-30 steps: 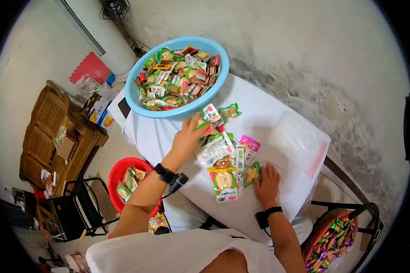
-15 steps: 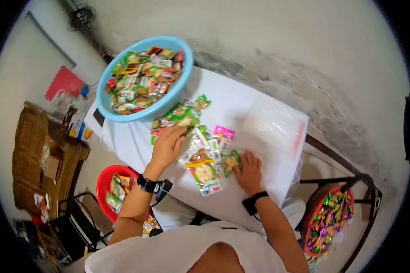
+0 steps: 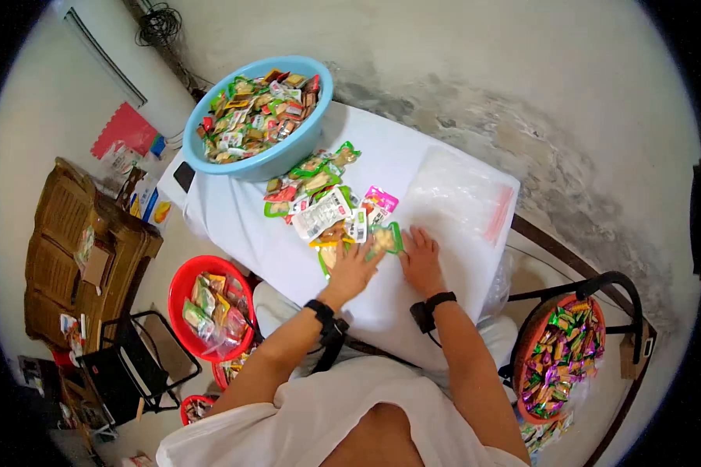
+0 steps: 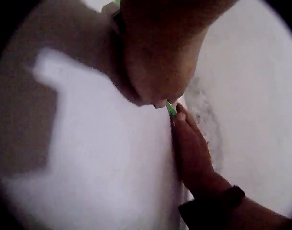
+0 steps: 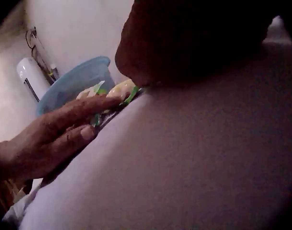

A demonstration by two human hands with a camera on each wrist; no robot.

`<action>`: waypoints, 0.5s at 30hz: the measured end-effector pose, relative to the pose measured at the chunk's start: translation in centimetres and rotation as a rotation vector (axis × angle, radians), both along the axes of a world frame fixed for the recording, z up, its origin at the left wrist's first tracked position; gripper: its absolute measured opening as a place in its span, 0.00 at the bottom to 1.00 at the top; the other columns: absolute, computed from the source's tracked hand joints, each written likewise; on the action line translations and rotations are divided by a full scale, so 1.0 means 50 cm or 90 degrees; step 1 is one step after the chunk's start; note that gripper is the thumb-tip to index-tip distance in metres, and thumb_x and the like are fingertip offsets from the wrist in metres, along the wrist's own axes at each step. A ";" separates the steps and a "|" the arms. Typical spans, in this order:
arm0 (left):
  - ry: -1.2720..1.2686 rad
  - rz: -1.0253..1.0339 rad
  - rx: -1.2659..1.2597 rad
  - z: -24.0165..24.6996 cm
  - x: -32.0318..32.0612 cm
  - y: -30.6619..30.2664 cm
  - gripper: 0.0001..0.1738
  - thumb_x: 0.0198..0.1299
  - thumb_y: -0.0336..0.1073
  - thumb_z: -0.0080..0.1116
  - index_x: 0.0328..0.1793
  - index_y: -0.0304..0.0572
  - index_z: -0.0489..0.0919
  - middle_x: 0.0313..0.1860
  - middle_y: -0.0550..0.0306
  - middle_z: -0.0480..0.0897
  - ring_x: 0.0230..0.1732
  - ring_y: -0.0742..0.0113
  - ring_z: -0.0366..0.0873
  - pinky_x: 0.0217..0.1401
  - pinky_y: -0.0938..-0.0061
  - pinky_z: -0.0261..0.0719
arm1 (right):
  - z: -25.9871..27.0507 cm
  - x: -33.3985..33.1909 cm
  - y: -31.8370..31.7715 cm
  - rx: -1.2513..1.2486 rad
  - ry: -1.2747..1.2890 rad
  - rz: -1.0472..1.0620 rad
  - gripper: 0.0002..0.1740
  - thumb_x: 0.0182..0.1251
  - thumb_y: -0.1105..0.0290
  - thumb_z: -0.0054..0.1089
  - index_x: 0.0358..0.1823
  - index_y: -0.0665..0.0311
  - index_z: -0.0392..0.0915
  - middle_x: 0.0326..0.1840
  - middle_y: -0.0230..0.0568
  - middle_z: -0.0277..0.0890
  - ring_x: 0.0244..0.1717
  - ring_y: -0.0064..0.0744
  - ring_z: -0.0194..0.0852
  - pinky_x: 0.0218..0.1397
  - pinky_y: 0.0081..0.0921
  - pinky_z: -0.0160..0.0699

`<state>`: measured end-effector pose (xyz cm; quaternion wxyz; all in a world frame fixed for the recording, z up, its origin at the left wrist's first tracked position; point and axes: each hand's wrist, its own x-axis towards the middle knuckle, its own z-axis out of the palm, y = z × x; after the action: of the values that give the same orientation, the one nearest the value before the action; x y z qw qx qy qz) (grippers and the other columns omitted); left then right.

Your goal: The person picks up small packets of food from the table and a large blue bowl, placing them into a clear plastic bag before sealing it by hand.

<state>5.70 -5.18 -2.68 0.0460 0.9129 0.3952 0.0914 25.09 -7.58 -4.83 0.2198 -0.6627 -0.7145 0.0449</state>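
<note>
Several snack packets [image 3: 320, 216] lie in a loose pile on the white-covered table. My left hand [image 3: 350, 274], fingers extended and spread, rests at the near end of the pile, partly covering a packet. Between my two hands lies a green-edged clear packet [image 3: 383, 239] with pale pieces in it. On its other side, the right hand [image 3: 422, 265] lies with fingers straight, thumb side by the packet's edge. In the right wrist view, the left hand [image 5: 55, 136] reaches flat along the green-edged packet. Both wrists wear black bands.
A blue basin [image 3: 317, 128] full of packets stands at the table's far left. Clear plastic bags [image 3: 459, 194] lie at the right. Below left is a red basin [image 3: 176, 300] with more packets; below right, a red basket [image 3: 524, 358] of shiny wrapped sweets. A stained wall runs behind.
My left hand has come from the far part of the pile near the blue basin to its near end, beside the right hand. The right hand stays by the green-edged packet.
</note>
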 end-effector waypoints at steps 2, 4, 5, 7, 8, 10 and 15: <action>0.033 0.033 0.043 -0.001 -0.025 0.028 0.25 0.54 0.41 0.55 0.61 0.61 0.71 0.64 0.52 0.64 0.62 0.54 0.61 0.64 0.37 0.45 | 0.002 0.005 -0.004 -0.003 0.021 -0.006 0.28 0.61 0.60 0.50 0.62 0.64 0.62 0.67 0.49 0.55 0.68 0.48 0.48 0.67 0.52 0.45; 0.005 0.017 0.147 0.013 -0.054 0.053 0.23 0.51 0.32 0.50 0.56 0.57 0.74 0.49 0.55 0.72 0.54 0.57 0.67 0.63 0.38 0.50 | 0.009 0.007 -0.006 -0.062 0.042 0.014 0.31 0.61 0.59 0.50 0.64 0.66 0.59 0.68 0.50 0.53 0.69 0.49 0.46 0.68 0.53 0.44; 0.016 0.014 0.170 0.011 -0.067 0.067 0.22 0.51 0.34 0.51 0.55 0.58 0.75 0.48 0.55 0.73 0.54 0.57 0.67 0.64 0.39 0.48 | 0.011 0.006 -0.007 -0.060 0.041 0.014 0.31 0.61 0.59 0.50 0.64 0.66 0.59 0.68 0.50 0.53 0.69 0.49 0.46 0.68 0.53 0.44; 0.026 0.010 0.194 0.003 -0.091 0.092 0.21 0.51 0.35 0.52 0.54 0.59 0.75 0.46 0.55 0.73 0.54 0.57 0.68 0.66 0.40 0.46 | 0.013 0.003 -0.012 -0.078 -0.008 0.022 0.31 0.62 0.58 0.49 0.64 0.66 0.58 0.70 0.50 0.50 0.71 0.50 0.43 0.69 0.53 0.43; 0.005 0.020 0.199 0.002 -0.097 0.102 0.21 0.51 0.32 0.50 0.54 0.57 0.75 0.47 0.55 0.73 0.54 0.57 0.68 0.65 0.39 0.47 | 0.011 0.006 -0.015 -0.077 -0.012 0.020 0.31 0.62 0.58 0.49 0.64 0.66 0.58 0.70 0.50 0.50 0.71 0.50 0.43 0.69 0.53 0.43; -0.019 0.030 0.202 0.001 -0.121 0.109 0.21 0.51 0.30 0.49 0.54 0.54 0.75 0.47 0.54 0.73 0.53 0.57 0.68 0.64 0.39 0.48 | 0.005 0.002 -0.018 -0.054 -0.021 0.022 0.31 0.62 0.57 0.48 0.64 0.66 0.58 0.71 0.50 0.48 0.71 0.50 0.41 0.69 0.53 0.43; -0.082 0.056 0.092 0.028 -0.103 0.067 0.08 0.51 0.34 0.54 0.38 0.43 0.77 0.51 0.47 0.73 0.56 0.51 0.67 0.65 0.40 0.48 | -0.019 0.026 -0.007 0.001 0.089 0.019 0.27 0.60 0.58 0.51 0.58 0.65 0.66 0.63 0.51 0.60 0.66 0.50 0.53 0.65 0.48 0.52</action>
<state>0.53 -1.83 -1.30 0.0015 0.8877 0.4238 0.1801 26.38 -7.92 -5.80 0.2686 -0.6471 -0.7074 0.0938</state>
